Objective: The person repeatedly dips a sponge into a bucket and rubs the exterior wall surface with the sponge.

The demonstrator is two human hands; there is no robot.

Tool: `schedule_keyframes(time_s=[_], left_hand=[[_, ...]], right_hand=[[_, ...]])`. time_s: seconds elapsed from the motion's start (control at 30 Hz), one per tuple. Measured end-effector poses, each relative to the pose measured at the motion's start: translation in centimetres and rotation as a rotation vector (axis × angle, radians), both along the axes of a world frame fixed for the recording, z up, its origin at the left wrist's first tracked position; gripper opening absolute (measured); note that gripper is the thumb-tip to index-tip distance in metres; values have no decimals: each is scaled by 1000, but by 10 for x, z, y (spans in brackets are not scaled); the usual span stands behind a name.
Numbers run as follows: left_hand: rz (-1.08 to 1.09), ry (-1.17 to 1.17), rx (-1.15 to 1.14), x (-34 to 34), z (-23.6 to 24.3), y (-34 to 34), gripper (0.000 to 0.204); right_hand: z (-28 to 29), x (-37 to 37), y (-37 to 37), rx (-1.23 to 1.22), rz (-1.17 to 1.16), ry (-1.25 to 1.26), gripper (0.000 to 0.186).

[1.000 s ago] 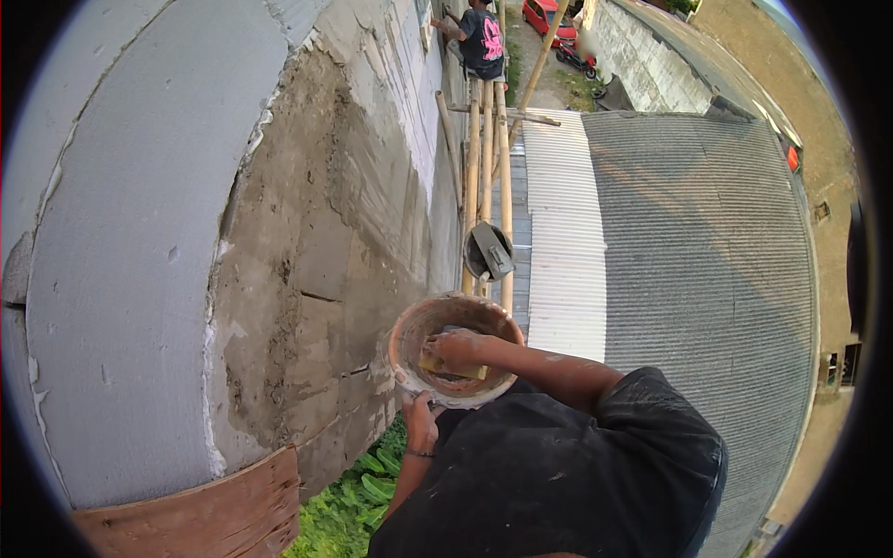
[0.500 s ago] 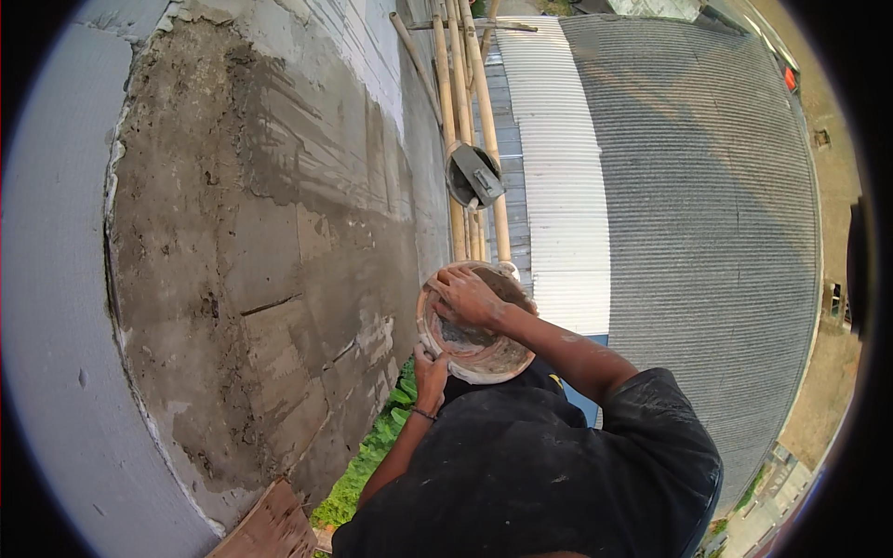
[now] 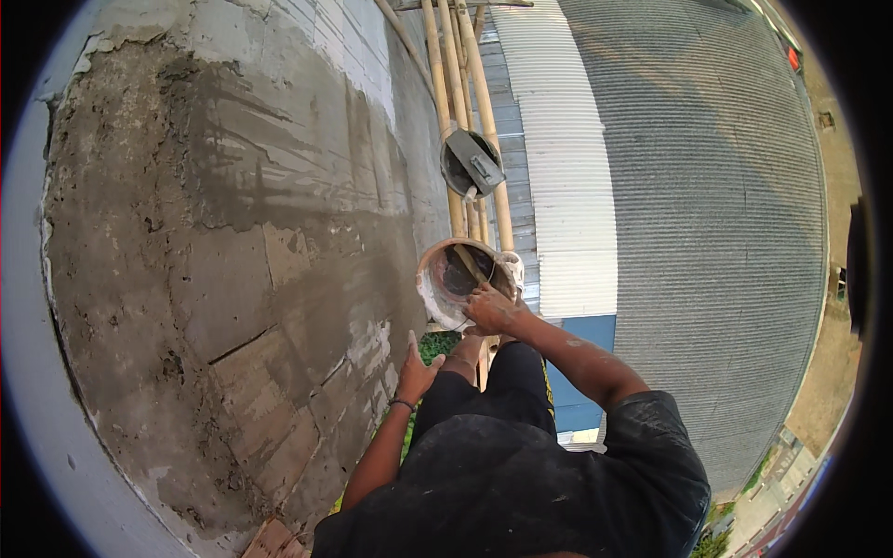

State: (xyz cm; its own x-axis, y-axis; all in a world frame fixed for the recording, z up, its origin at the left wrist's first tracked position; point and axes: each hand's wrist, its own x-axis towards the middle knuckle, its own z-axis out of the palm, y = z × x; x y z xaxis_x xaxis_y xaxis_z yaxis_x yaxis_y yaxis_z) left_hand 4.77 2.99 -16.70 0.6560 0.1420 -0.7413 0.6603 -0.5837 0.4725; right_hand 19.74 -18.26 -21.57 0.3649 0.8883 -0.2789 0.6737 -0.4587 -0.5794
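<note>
A round, mortar-smeared bucket (image 3: 435,294) stands before me on the bamboo poles. My right hand (image 3: 495,310) is closed at its near right side, fingers curled. A stick (image 3: 469,263) lies across the bucket's inside, its lower end close to those fingers, and a thin curved line runs near them; which of these the hand grips is unclear. To the left and nearer, my left hand (image 3: 417,372) is raised beside the wall, thumb and fingers apart, holding nothing. Beyond stands a dark bucket (image 3: 453,177) with a grey plastering float (image 3: 474,162) across its top.
A patchy wall (image 3: 307,270) with wet and rough plaster rises close on the left. Bamboo poles (image 3: 503,219) run away ahead. Corrugated roofing (image 3: 707,260) spreads below on the right, with a white strip (image 3: 567,186) along it. Green leaves (image 3: 433,346) show below.
The bucket has gone from tilted against me to standing farther away, showing my legs. My left hand has let go of its rim. My right hand has left its inside for the near right side.
</note>
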Motion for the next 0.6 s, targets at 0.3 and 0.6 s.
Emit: schedule_keyframes(time_s=[0.3,0.6], left_hand=[[-301,-157,450,-47,-16,24,69],[-346,-96,541,-84,-36,28,53]], right_hand=[[-220,62,-1,-151,-400,118,50],[-313,74,-8,-231,-549,192,49]])
